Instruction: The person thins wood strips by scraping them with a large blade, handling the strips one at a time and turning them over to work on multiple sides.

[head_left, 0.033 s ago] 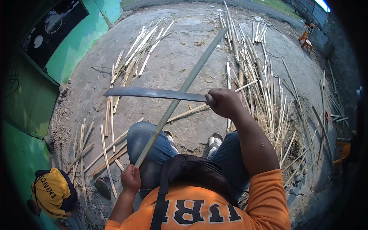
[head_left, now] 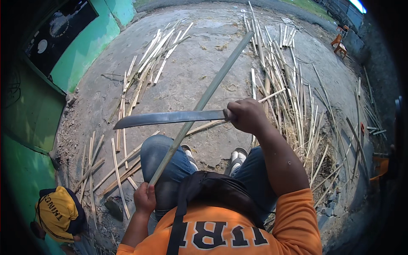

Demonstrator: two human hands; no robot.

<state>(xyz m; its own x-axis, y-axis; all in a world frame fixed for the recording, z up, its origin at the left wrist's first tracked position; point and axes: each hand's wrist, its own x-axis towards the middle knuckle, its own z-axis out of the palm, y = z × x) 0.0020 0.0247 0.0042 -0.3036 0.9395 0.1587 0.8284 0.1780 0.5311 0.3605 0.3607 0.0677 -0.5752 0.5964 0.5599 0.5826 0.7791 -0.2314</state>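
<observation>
My right hand point(head_left: 247, 114) is closed round the handle of a machete point(head_left: 168, 118). Its long blade points left and lies across the front of a split bamboo strip point(head_left: 217, 80); whether the edge touches the strip, I cannot tell. Near my left knee, my left hand point(head_left: 145, 198) grips the strip's lower end. The strip slants up and away to the right, passing over my thigh in the view. Its far end is above the ground near the bamboo pile at the right.
Many bamboo strips point(head_left: 293, 91) lie heaped at the right, with another pile point(head_left: 148, 63) at the far left. Loose strips point(head_left: 120, 178) lie beside my left leg. A person in a yellow shirt point(head_left: 59, 212) is at the lower left, near a green wall point(head_left: 91, 46). An orange chair point(head_left: 338, 44) stands far right.
My right hand and the machete have come slightly nearer to me and a little left, so the blade crosses lower on the strip. My left hand stays put; the strip has barely shifted.
</observation>
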